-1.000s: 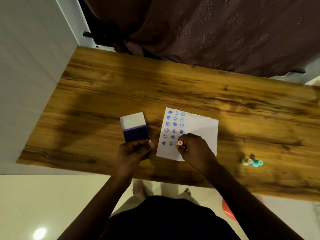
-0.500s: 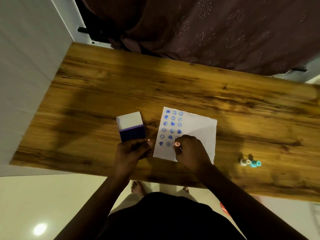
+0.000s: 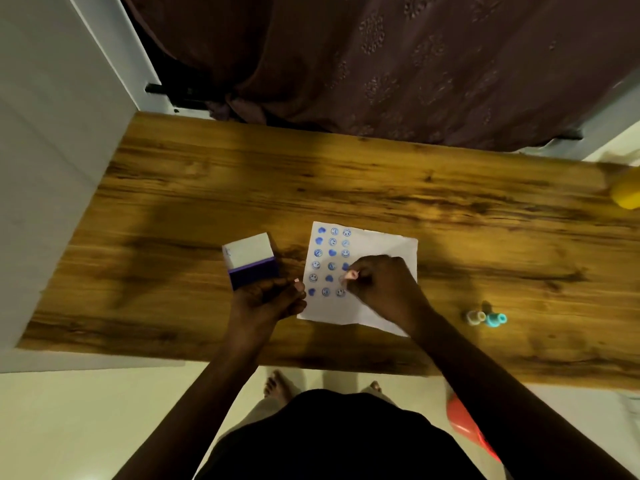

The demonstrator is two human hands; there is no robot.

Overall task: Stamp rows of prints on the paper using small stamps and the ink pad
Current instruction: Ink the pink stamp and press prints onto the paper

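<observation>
A white paper lies on the wooden table, with three columns of blue hearts and smiley prints down its left side. My right hand pinches a small pink stamp, tipped over the third column. My left hand grips the near end of the ink pad, whose white lid stands open above the purple base, just left of the paper.
Two more small stamps, a beige one and a teal one, stand on the table to the right of the paper. A yellow object sits at the table's far right edge. A dark curtain hangs behind the table.
My right hand has lifted the pink stamp off the bottom row, leaving a new smiley print, and moved it up one row. My left hand stays on the ink pad.
</observation>
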